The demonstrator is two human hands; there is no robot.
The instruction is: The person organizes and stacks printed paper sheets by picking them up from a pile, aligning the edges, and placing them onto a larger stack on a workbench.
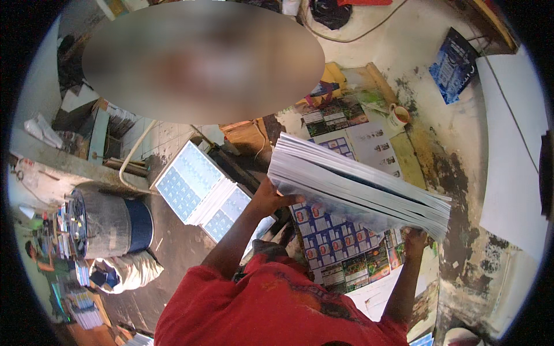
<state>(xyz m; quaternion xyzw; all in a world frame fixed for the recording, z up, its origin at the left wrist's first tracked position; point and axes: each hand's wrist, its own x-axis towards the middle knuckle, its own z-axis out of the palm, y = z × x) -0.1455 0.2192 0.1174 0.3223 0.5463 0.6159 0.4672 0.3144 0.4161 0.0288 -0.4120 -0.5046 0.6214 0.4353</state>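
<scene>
A thick stack of white paper sheets [352,187] is held up on its edge between my two hands, tilted down toward the right. My left hand [271,199] grips its left end, thumb lying along the lower side. Around the lower right corner my right hand [415,242] is closed, its fingers partly hidden by the paper. The sheets fan apart slightly at the right end. Beneath the stack, printed sheets [334,239] with blue and white patterns cover the table. Left of my left forearm lie piles of light-blue printed sheets [190,179].
A mug [398,114] stands at the table's far right. A dark blue pouch [453,66] is on the right wall. On the left are a large drum [107,222], a white sack [135,271] and another person [45,259]. A blurred patch hides the far area.
</scene>
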